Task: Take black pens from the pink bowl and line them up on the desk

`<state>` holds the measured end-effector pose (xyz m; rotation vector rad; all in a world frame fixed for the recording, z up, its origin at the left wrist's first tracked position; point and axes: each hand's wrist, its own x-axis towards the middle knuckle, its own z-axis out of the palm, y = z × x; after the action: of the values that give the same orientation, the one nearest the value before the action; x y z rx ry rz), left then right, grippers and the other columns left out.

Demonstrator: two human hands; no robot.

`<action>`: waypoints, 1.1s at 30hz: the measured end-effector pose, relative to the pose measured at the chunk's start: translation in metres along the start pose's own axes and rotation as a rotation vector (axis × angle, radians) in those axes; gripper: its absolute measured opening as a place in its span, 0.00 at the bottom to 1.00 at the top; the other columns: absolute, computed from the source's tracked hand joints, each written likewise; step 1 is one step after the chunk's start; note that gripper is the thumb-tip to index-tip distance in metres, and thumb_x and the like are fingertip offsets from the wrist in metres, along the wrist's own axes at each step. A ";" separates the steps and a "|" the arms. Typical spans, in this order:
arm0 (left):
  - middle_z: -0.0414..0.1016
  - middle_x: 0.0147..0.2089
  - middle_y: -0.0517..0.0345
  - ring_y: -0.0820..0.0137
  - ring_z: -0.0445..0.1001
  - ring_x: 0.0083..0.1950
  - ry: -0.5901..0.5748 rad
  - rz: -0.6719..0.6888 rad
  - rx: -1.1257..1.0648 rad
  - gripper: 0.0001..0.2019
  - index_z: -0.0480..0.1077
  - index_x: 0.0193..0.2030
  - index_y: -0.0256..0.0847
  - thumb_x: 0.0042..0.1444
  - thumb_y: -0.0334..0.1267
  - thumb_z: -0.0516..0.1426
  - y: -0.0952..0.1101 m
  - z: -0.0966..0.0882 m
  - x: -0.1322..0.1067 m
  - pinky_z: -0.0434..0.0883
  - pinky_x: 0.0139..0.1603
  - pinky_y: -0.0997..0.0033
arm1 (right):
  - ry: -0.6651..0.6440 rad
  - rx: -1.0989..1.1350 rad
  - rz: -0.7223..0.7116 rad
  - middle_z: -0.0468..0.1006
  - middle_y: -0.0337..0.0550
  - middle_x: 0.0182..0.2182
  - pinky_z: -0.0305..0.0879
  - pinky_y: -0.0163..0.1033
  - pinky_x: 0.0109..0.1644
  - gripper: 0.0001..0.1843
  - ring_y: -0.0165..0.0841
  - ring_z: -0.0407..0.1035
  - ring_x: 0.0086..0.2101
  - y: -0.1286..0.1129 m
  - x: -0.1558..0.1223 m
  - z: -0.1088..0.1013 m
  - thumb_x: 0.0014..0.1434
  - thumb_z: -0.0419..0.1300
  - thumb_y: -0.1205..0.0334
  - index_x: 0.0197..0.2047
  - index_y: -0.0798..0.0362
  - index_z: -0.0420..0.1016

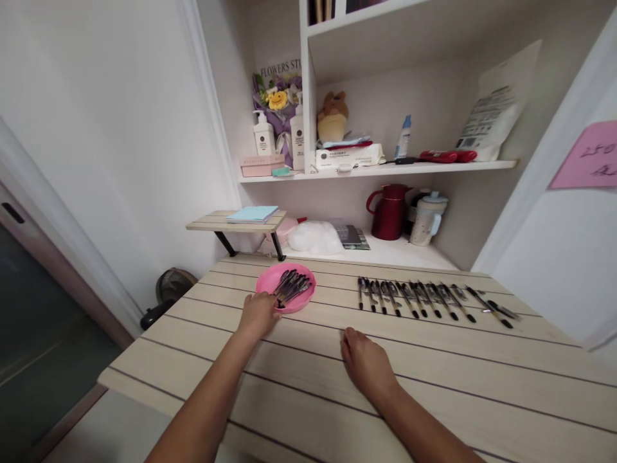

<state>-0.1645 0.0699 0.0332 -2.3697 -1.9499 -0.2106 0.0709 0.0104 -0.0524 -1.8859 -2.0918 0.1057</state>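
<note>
My left hand (259, 315) is at the near left rim of a round pink plate (308, 301), its fingers bent over the edge and its thumb lower down outside. In the plate lies a bundle of dark pens (293, 287), their near ends close to my fingertips. My right hand (365, 359) rests on the wooden table with its fingers curled in, and nothing shows in it. Beyond it to the right, several black pens (417, 299) lie side by side in a row, with small clear pieces among them. At the row's right end some pens (496, 308) lie crossed.
A small raised shelf (207, 222) holding blue paper (253, 214) stands at the table's back left. Behind the table are a white bundle (315, 238), a red jug (389, 212) and a pale tumbler (428, 218). The table's left edge (164, 321) drops beside a fan (174, 286).
</note>
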 end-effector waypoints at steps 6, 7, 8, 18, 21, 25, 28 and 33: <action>0.73 0.40 0.52 0.65 0.69 0.44 -0.039 -0.019 0.055 0.08 0.71 0.34 0.42 0.52 0.38 0.52 -0.008 -0.006 -0.021 0.53 0.53 0.60 | 0.028 -0.009 -0.032 0.75 0.46 0.31 0.53 0.35 0.30 0.06 0.34 0.71 0.32 0.001 -0.003 0.000 0.59 0.47 0.65 0.35 0.54 0.64; 0.74 0.40 0.52 0.65 0.69 0.43 -0.051 -0.032 0.067 0.08 0.71 0.33 0.42 0.52 0.37 0.51 -0.010 -0.008 -0.025 0.53 0.53 0.60 | 0.029 -0.009 -0.036 0.75 0.46 0.31 0.52 0.35 0.30 0.06 0.34 0.70 0.32 0.001 -0.003 0.000 0.59 0.47 0.65 0.35 0.54 0.64; 0.74 0.39 0.52 0.65 0.69 0.42 -0.064 -0.047 0.080 0.08 0.71 0.32 0.42 0.52 0.37 0.52 -0.013 -0.012 -0.028 0.53 0.53 0.59 | 0.029 -0.008 -0.040 0.75 0.46 0.31 0.52 0.35 0.30 0.07 0.34 0.70 0.32 0.001 -0.003 0.000 0.59 0.47 0.65 0.35 0.54 0.64; 0.75 0.33 0.52 0.63 0.72 0.36 -0.184 -0.183 0.029 0.14 0.72 0.32 0.43 0.49 0.49 0.51 -0.013 -0.036 -0.025 0.61 0.33 0.70 | 0.014 0.029 -0.024 0.75 0.46 0.31 0.51 0.35 0.30 0.06 0.33 0.69 0.31 0.002 -0.001 -0.003 0.58 0.48 0.65 0.34 0.54 0.65; 0.75 0.36 0.49 0.60 0.72 0.39 -0.198 -0.184 0.015 0.13 0.72 0.35 0.41 0.45 0.44 0.55 0.001 -0.023 -0.012 0.62 0.34 0.69 | 0.016 0.047 -0.022 0.75 0.45 0.30 0.50 0.35 0.30 0.06 0.33 0.69 0.32 0.003 0.000 -0.004 0.57 0.49 0.64 0.34 0.54 0.66; 0.75 0.37 0.43 0.57 0.72 0.38 -0.194 -0.210 0.002 0.11 0.71 0.36 0.37 0.45 0.38 0.55 0.006 -0.013 -0.003 0.63 0.34 0.65 | 0.026 0.076 -0.012 0.75 0.44 0.30 0.49 0.35 0.29 0.07 0.33 0.68 0.31 0.003 0.001 -0.003 0.57 0.48 0.64 0.32 0.53 0.66; 0.74 0.37 0.43 0.58 0.72 0.39 -0.122 -0.221 -0.029 0.11 0.69 0.37 0.37 0.50 0.39 0.50 0.010 -0.019 -0.002 0.64 0.35 0.64 | 0.038 0.142 0.011 0.75 0.44 0.28 0.48 0.35 0.28 0.08 0.33 0.67 0.29 0.004 0.002 -0.004 0.57 0.48 0.63 0.30 0.53 0.67; 0.69 0.24 0.59 0.71 0.70 0.25 -0.119 -0.178 -0.891 0.08 0.64 0.34 0.39 0.47 0.38 0.52 0.064 -0.009 -0.013 0.65 0.28 0.72 | 0.099 0.741 0.115 0.70 0.41 0.20 0.52 0.34 0.27 0.20 0.31 0.63 0.23 0.011 0.009 -0.010 0.59 0.44 0.50 0.27 0.53 0.68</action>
<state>-0.1050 0.0437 0.0426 -2.6778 -2.4848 -1.1961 0.0838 0.0192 -0.0441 -1.4992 -1.5591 0.6921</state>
